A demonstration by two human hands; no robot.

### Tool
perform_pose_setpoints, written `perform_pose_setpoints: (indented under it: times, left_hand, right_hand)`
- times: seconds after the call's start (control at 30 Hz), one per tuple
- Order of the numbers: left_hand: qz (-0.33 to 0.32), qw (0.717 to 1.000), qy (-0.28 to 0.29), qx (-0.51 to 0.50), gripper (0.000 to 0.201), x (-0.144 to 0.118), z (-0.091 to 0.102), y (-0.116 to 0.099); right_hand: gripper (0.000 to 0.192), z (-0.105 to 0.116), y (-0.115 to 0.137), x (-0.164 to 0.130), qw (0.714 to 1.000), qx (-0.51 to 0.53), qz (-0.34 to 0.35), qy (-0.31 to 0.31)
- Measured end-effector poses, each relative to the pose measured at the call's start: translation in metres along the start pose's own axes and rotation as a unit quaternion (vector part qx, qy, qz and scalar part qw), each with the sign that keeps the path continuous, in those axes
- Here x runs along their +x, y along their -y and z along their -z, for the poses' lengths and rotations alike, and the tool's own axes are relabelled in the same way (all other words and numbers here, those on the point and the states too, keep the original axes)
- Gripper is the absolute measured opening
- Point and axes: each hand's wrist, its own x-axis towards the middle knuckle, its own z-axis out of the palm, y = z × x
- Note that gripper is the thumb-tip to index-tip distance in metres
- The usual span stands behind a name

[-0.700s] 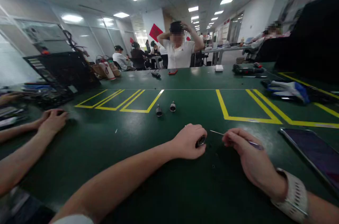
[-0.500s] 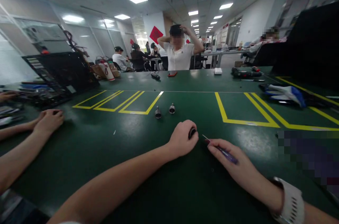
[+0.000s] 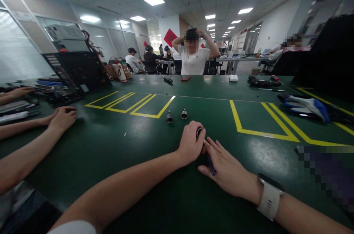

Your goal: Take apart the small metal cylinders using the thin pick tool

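Both engaged: our left hand (image 3: 190,143) grips the small cylinder (image 3: 199,132), right hand (image 3: 224,165) pinches the thin tool (image 3: 211,167); we advise keeping the tip aligned.

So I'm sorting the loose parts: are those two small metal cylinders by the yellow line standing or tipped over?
Tipped, it seems: both small metal cylinders lie on the green table with dark open ends facing the camera.
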Motion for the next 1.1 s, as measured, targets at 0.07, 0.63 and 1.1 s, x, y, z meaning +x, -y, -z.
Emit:
perform_pose_setpoints:
  times: [0.07,0.63,1.1]
  left_hand:
    - [0.044,0.999,0.006,-0.017,0.017,0.000,-0.002,0.004]
    - [-0.027,0.967,0.231,-0.102,0.011,0.003,0.007,-0.002]
    - [0.005,0.988,-0.130,0.089,0.011,0.047,0.041,0.074]
  right_hand:
    - [0.058,-0.003,-0.005,0.008,0.999,0.004,-0.021,-0.023]
    - [0.032,0.011,-0.011,0.007,0.957,0.267,-0.095,-0.069]
    - [0.020,0.012,-0.011,0.013,0.954,0.294,-0.052,-0.027]
